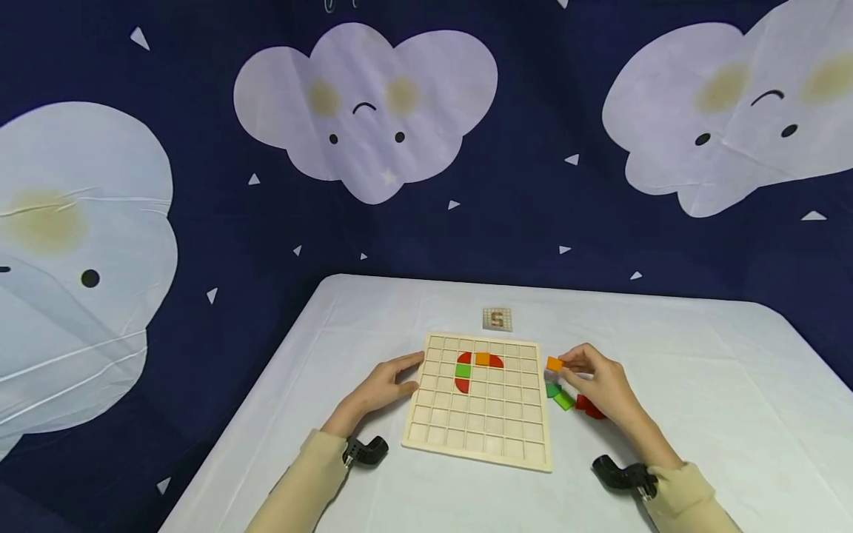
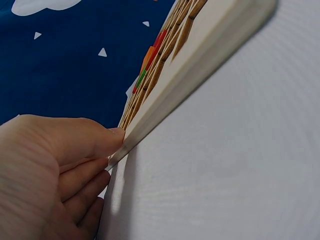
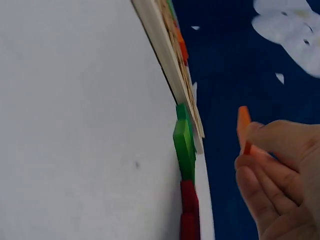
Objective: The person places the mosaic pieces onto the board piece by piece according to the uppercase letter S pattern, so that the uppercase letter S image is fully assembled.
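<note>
My right hand [image 1: 603, 381] pinches an orange square tile [image 1: 554, 363] between thumb and fingertips, beside the right edge of a wooden grid board [image 1: 480, 437]. The right wrist view shows the orange tile [image 3: 243, 125] held up above the tabletop. On the board sit red rounded pieces [image 1: 463, 386], a green square [image 1: 463, 370] and an orange square [image 1: 483, 359] near the top. My left hand [image 1: 383, 385] rests against the board's left edge. From the left wrist, the thumb [image 2: 95, 137] touches the board's side, with the other fingers fairly straight below it.
Right of the board lie green pieces [image 1: 563, 400] and red pieces [image 1: 589, 406], the latter partly under my right hand. A small card [image 1: 497, 319] with a figure on a grid lies behind the board. A white cloth [image 1: 373, 311] covers the table, and a dark blue cloud-print curtain [image 1: 533, 244] hangs behind.
</note>
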A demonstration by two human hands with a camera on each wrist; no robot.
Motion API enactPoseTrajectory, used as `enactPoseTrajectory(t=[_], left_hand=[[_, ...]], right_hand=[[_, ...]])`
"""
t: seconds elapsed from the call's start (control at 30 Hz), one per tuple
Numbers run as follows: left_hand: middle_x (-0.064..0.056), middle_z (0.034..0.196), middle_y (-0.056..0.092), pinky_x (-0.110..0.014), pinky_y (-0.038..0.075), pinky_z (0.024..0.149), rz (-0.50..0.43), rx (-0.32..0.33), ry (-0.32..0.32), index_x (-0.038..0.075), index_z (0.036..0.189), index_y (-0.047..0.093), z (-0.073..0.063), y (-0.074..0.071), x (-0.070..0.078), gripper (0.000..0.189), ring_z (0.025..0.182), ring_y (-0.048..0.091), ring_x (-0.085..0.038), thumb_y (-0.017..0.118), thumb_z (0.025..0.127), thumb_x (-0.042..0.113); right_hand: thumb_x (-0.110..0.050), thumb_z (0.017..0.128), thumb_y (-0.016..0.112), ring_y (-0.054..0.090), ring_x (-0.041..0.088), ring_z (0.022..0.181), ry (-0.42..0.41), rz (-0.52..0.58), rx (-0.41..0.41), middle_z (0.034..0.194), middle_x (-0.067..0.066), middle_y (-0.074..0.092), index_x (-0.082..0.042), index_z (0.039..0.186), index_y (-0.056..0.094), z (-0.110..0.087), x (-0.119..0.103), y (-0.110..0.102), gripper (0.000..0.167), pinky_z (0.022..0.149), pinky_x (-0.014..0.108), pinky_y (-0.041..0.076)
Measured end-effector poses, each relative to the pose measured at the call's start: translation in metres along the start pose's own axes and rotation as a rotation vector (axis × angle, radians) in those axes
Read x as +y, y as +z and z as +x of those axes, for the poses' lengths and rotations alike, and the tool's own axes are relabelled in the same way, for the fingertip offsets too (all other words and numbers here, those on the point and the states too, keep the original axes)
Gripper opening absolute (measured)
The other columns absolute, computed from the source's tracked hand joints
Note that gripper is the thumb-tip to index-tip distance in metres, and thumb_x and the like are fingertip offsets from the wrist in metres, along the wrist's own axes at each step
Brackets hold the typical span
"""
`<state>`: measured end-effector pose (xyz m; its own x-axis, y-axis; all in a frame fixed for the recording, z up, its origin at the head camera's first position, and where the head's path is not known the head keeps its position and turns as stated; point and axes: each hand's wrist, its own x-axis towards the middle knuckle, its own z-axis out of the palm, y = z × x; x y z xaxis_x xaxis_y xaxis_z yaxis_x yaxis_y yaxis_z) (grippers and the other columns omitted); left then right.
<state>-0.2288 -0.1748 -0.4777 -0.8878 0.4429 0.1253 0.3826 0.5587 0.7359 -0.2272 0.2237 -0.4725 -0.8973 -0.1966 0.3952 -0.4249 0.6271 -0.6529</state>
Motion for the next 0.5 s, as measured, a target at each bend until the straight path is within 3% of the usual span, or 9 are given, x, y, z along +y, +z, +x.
enactPoseTrajectory(t=[0.23,0.5], left_hand=[[-0.012,0.144,0.041,-0.043,0.027,0.11,-0.011,-0.003,0.006,-0.001,0.139,0.043,0.002,0.0,0.0,0.056,0.134,0.034,-0.028,0.063,0.087,0.005],[-0.012,0.144,0.041,-0.043,0.027,0.11,-0.017,-0.01,0.009,-0.002,0.139,0.043,0.001,0.001,0.0,0.056,0.134,0.034,-0.028,0.062,0.087,0.005]], right_hand=[[-0.005,0.083,0.072,0.067,0.026,0.086,-0.066,0.032,-0.031,0.099,0.007,0.069,-0.009,0.101,0.059,0.006,-0.026,0.002,0.023,0.077,0.047,0.054],[-0.004,0.083,0.071,0.066,0.021,0.087,-0.142,0.103,-0.103,0.1,0.002,0.067,-0.01,0.101,0.059,0.012,-0.056,0.024,0.023,0.078,0.038,0.055]])
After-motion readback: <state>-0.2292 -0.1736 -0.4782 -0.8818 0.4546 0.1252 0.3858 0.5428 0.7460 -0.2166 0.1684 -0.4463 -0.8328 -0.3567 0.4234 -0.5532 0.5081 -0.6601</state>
